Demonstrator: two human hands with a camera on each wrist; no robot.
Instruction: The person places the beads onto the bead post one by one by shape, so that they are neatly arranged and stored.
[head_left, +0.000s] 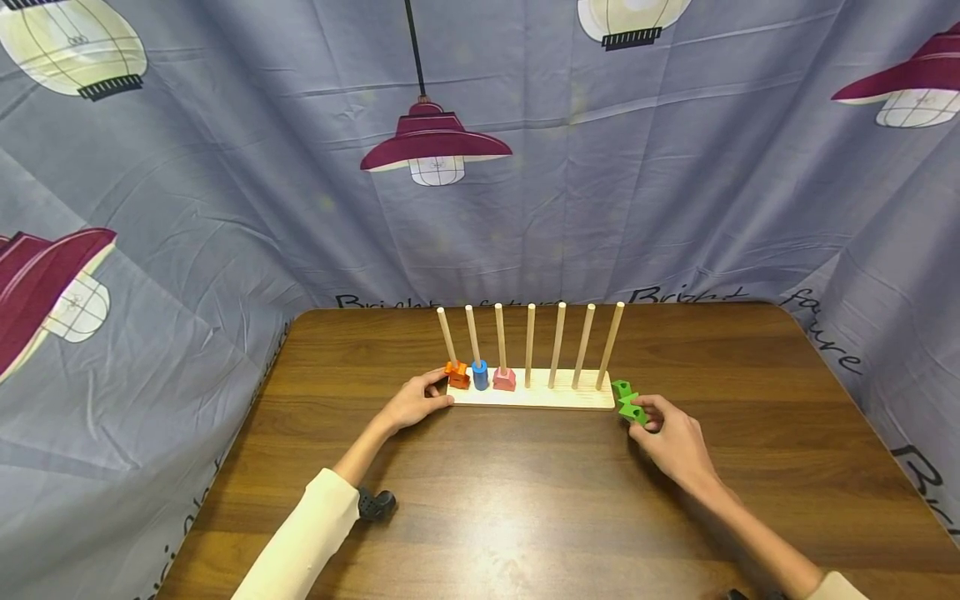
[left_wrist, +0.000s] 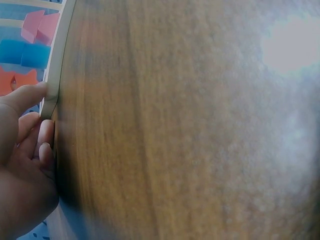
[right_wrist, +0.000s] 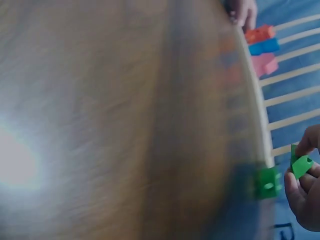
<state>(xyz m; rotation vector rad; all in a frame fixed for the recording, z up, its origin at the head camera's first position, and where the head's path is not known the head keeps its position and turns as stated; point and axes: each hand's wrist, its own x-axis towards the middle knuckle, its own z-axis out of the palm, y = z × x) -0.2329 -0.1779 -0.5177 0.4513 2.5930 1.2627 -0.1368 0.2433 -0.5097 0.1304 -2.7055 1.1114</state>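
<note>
A pale wooden peg board (head_left: pixel 555 400) with several upright pegs stands on the table. My left hand (head_left: pixel 412 402) holds its left end, thumb at the front corner and the other fingers around the end. At that end an orange block (head_left: pixel 457 375), a blue cylinder (head_left: pixel 480 377) and a pink block (head_left: pixel 504 380) sit low on the first three pegs. Off the board's right end, my right hand (head_left: pixel 671 437) pinches a green block (right_wrist: pixel 301 166) between thumb and fingers. Another green block (right_wrist: pixel 267 183) lies beside the board's right end, just under the held one.
The remaining pegs (head_left: pixel 557 346) toward the right are bare. A brown wooden table (head_left: pixel 487 500) carries a bright glare near its front. A grey curtain (head_left: pixel 600 208) with printed lamps hangs behind it. A black strap device (head_left: pixel 375 504) shows at my left wrist.
</note>
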